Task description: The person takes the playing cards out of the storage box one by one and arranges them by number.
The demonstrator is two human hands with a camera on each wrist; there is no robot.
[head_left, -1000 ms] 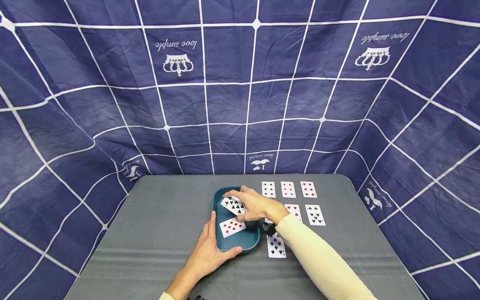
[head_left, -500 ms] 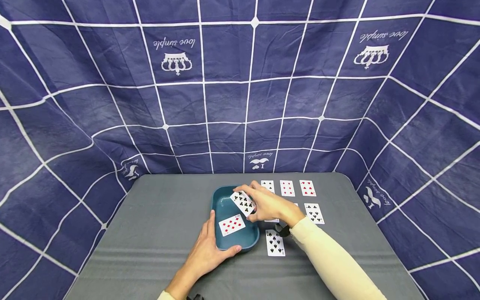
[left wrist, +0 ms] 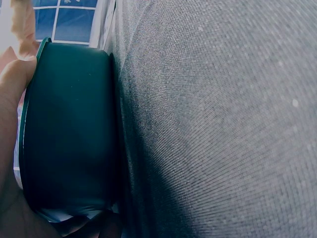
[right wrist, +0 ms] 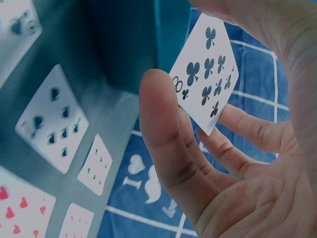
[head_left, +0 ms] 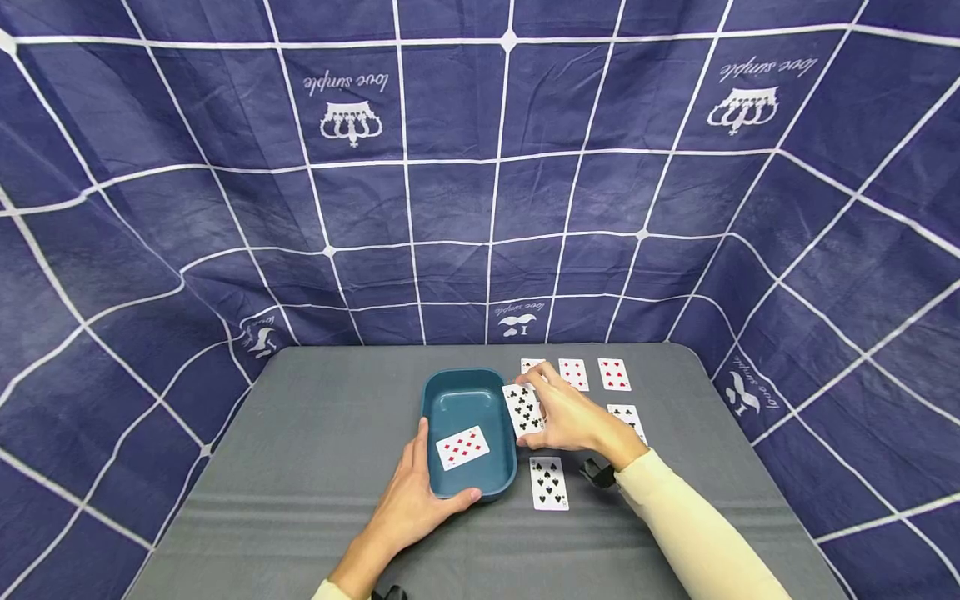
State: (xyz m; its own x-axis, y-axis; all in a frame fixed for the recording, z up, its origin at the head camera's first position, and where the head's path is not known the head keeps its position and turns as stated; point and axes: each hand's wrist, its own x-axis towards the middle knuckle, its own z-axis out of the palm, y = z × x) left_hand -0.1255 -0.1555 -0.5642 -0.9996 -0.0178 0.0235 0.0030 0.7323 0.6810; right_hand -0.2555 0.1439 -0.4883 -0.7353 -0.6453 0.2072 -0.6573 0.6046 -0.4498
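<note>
My right hand pinches the eight of clubs, face showing, close above the right rim of the blue tray. In the right wrist view, thumb and fingertips hold this card by its edges. Down in the tray lies a diamonds card, face up. My left hand holds the tray's near left corner, fingers along the left side and thumb along the near side. The left wrist view shows the thumb at the tray's rim, beside its outer wall.
Right of the tray, a spades card lies face up. A diamonds card and a hearts card are in the back row; a black-suited card lies nearer. My right hand partly covers other cards. A blue checked cloth hangs behind the grey table.
My right hand has lifted the eight of clubs out of the tray and carried it right, past the rim. The diamonds card remains inside. My left hand stays at the tray's corner.
</note>
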